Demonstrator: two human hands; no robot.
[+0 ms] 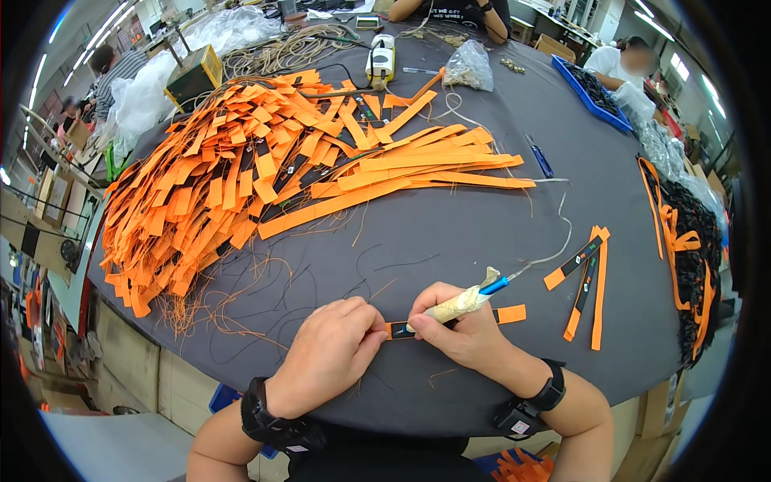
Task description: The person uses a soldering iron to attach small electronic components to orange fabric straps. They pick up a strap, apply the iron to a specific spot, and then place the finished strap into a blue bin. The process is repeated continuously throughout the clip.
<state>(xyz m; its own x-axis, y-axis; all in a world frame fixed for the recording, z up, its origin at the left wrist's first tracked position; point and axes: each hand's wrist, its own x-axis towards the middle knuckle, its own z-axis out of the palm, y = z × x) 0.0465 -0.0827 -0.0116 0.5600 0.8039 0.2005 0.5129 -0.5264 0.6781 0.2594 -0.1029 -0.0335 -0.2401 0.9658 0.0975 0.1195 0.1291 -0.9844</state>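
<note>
At the table's near edge, an orange strip with a black label section point(400, 330) lies flat under both hands. My left hand point(325, 353) is closed, its thumb and fingers pinching the left end of the strip. My right hand point(474, 341) grips a corded pen-shaped tool point(459, 306), like a soldering iron, with a tape-wrapped handle and blue back end. Its front end points down at the label section; the exact contact is partly hidden by my fingers. To the right lie several loose orange strips point(599, 297), some with black labels.
A large heap of orange strips point(209, 177) covers the left. Loose threads point(233, 301) lie before it. A white-and-yellow power box point(382, 60), plastic bag point(470, 66) and blue-handled tool point(540, 159) are farther back. Blue tray point(590, 96) and black-and-orange straps point(695, 273) sit right. Other people sit around.
</note>
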